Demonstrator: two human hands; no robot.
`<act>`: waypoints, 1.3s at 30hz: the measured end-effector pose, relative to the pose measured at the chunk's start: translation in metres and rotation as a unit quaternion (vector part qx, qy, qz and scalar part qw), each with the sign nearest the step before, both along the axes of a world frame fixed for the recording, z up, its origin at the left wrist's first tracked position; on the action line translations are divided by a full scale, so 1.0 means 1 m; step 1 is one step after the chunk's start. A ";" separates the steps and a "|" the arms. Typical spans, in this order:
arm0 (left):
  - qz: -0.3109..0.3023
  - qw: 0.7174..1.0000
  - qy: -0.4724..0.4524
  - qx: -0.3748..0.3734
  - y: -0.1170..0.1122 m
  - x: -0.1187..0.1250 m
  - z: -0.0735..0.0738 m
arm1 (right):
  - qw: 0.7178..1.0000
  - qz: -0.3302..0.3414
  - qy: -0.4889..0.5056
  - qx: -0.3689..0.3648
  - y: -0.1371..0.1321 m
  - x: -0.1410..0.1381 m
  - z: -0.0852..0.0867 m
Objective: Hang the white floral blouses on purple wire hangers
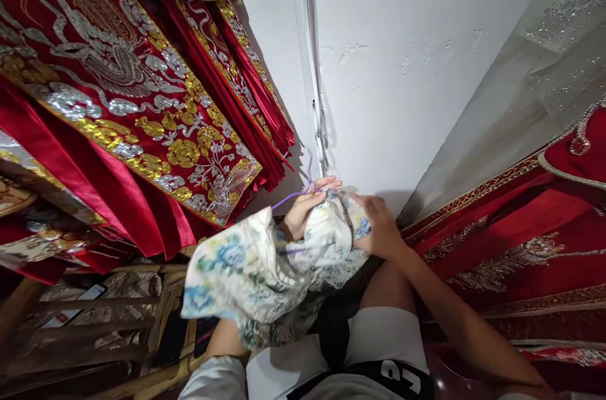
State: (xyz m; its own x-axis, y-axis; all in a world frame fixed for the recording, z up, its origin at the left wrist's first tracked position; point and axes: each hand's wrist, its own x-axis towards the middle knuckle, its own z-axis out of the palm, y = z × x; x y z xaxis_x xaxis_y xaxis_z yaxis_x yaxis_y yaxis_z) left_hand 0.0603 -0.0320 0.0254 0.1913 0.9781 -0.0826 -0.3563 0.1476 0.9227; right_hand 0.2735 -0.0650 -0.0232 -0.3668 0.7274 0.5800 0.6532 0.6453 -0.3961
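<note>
A white cloth (pixel 237 267) with a blue and yellow floral print and a scalloped trim lies gathered over my lap. My left hand (pixel 299 214) is partly covered by it, with the fingers closed on a bunched part near the top. A purple cord (pixel 290 199) runs from the cloth to my left fingers and curls loosely above them. On the other side, my right hand (pixel 380 228) pinches the same bunched cloth, its fingertips somewhat blurred. Folds hide whatever lies between the two hands.
Red garments (pixel 184 116) with gold and silver embroidery hang at left, and a beaded red garment (pixel 516 242) at right. A pale wall (pixel 379 72) with a metal strip (pixel 307 40) faces me. Left of my legs is a slatted wooden rack (pixel 89 324) bearing a phone (pixel 95 292).
</note>
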 end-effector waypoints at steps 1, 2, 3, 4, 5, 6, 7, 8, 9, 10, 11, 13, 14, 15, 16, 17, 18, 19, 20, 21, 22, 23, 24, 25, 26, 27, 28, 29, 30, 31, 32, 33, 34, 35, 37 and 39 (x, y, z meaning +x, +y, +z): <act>0.030 0.998 0.047 -0.033 -0.002 -0.007 -0.006 | 0.999 -0.044 0.009 0.001 0.004 0.010 0.005; 0.064 0.992 0.089 -0.066 -0.006 -0.015 -0.014 | 0.996 -0.093 0.018 -0.003 0.009 0.020 0.012; 0.096 0.984 0.118 -0.091 -0.011 -0.023 -0.024 | 0.990 -0.140 0.026 -0.007 0.015 0.029 0.019; 0.121 0.978 0.130 -0.106 -0.017 -0.031 -0.036 | 0.984 -0.176 0.031 -0.010 0.021 0.035 0.028; 0.138 0.976 0.130 -0.111 -0.024 -0.037 -0.048 | 0.979 -0.199 0.033 -0.008 0.028 0.039 0.037; 0.156 0.974 0.121 -0.109 -0.032 -0.042 -0.062 | 0.977 -0.210 0.035 0.000 0.035 0.040 0.046; 0.171 0.973 0.114 -0.106 -0.041 -0.046 -0.075 | 0.977 -0.212 0.036 0.011 0.042 0.039 0.055; 0.182 0.972 0.110 -0.098 -0.048 -0.049 -0.089 | 0.977 -0.207 0.036 0.023 0.047 0.036 0.064; 0.187 0.972 0.111 -0.085 -0.055 -0.050 -0.101 | 0.979 -0.199 0.033 0.033 0.052 0.031 0.071; 0.188 0.973 0.116 -0.068 -0.061 -0.050 -0.112 | 0.980 -0.191 0.029 0.041 0.056 0.025 0.077; 0.187 0.973 0.125 -0.046 -0.067 -0.050 -0.122 | 0.982 -0.180 0.020 0.048 0.059 0.020 0.082; 0.184 0.972 0.147 -0.008 -0.075 -0.049 -0.135 | 0.987 -0.145 0.001 0.062 0.059 0.011 0.084; 0.187 0.970 0.154 -0.001 -0.079 -0.048 -0.139 | 0.990 -0.124 -0.007 0.068 0.056 0.008 0.081; 0.191 0.969 0.157 0.000 -0.082 -0.047 -0.142 | 0.992 -0.102 -0.007 0.071 0.051 0.006 0.075; 0.196 0.968 0.156 -0.007 -0.086 -0.045 -0.145 | 0.994 -0.083 0.004 0.071 0.044 0.005 0.066; 0.201 0.968 0.151 -0.018 -0.089 -0.044 -0.148 | 0.995 -0.069 0.031 0.066 0.035 0.003 0.053; 0.207 0.967 0.144 -0.030 -0.092 -0.042 -0.151 | 0.994 -0.064 0.074 0.051 0.024 0.000 0.038; 0.215 0.967 0.134 -0.041 -0.095 -0.040 -0.153 | 0.988 -0.067 0.134 0.029 0.011 -0.005 0.021; 0.221 0.966 0.122 -0.050 -0.097 -0.037 -0.156 | 0.974 -0.084 0.210 -0.008 -0.003 -0.011 0.003; 0.227 0.966 0.110 -0.058 -0.099 -0.033 -0.158 | 0.950 -0.113 0.286 -0.059 -0.016 -0.019 -0.016; 0.230 0.966 0.098 -0.066 -0.101 -0.029 -0.160 | 0.923 -0.134 0.341 -0.116 -0.029 -0.028 -0.033; 0.231 0.966 0.089 -0.071 -0.103 -0.024 -0.162 | 0.901 -0.128 0.367 -0.194 -0.040 -0.037 -0.049; 0.229 0.967 0.083 -0.076 -0.105 -0.019 -0.163 | 0.880 -0.100 0.378 -0.271 -0.049 -0.046 -0.061; 0.221 0.969 0.078 -0.081 -0.107 -0.015 -0.164 | 0.864 -0.055 0.371 -0.335 -0.055 -0.053 -0.071; 0.211 0.971 0.075 -0.087 -0.109 -0.011 -0.163 | 0.852 -0.011 0.356 -0.383 -0.059 -0.059 -0.077; 0.198 0.973 0.071 -0.091 -0.111 -0.007 -0.162 | 0.847 0.024 0.338 -0.409 -0.059 -0.063 -0.080; 0.186 0.976 0.068 -0.093 -0.113 -0.005 -0.160 | 0.849 0.047 0.319 -0.419 -0.058 -0.066 -0.080; 0.176 0.978 0.064 -0.094 -0.114 -0.004 -0.158 | 0.856 0.056 0.302 -0.416 -0.056 -0.066 -0.079; 0.170 0.979 0.060 -0.093 -0.116 -0.005 -0.156 | 0.865 0.057 0.287 -0.407 -0.053 -0.066 -0.078; 0.168 0.980 0.057 -0.092 -0.117 -0.006 -0.153 | 0.873 0.058 0.275 -0.399 -0.050 -0.065 -0.077; 0.166 0.980 0.053 -0.092 -0.118 -0.009 -0.149 | 0.878 0.064 0.266 -0.393 -0.048 -0.064 -0.077; 0.162 0.981 0.049 -0.094 -0.119 -0.012 -0.146 | 0.879 0.073 0.263 -0.391 -0.047 -0.063 -0.078; 0.157 0.982 0.044 -0.099 -0.119 -0.015 -0.143 | 0.878 0.084 0.263 -0.392 -0.047 -0.063 -0.080; 0.150 0.982 0.038 -0.105 -0.120 -0.018 -0.141 | 0.875 0.092 0.264 -0.395 -0.048 -0.063 -0.082; 0.140 0.983 0.029 -0.117 -0.120 -0.023 -0.137 | 0.868 0.096 0.268 -0.406 -0.052 -0.066 -0.088; 0.136 0.982 0.019 -0.130 -0.120 -0.025 -0.136 | 0.863 0.084 0.277 -0.414 -0.056 -0.069 -0.093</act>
State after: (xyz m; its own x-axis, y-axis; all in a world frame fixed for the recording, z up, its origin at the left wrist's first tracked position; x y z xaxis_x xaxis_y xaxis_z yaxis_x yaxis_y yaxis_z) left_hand 0.0357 -0.1520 -0.1109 -0.0820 0.9375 -0.3383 -0.3811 0.2842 0.8798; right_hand 0.2044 -0.1212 -0.1159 -0.3404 0.9402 0.0071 0.1404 0.0583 -0.9884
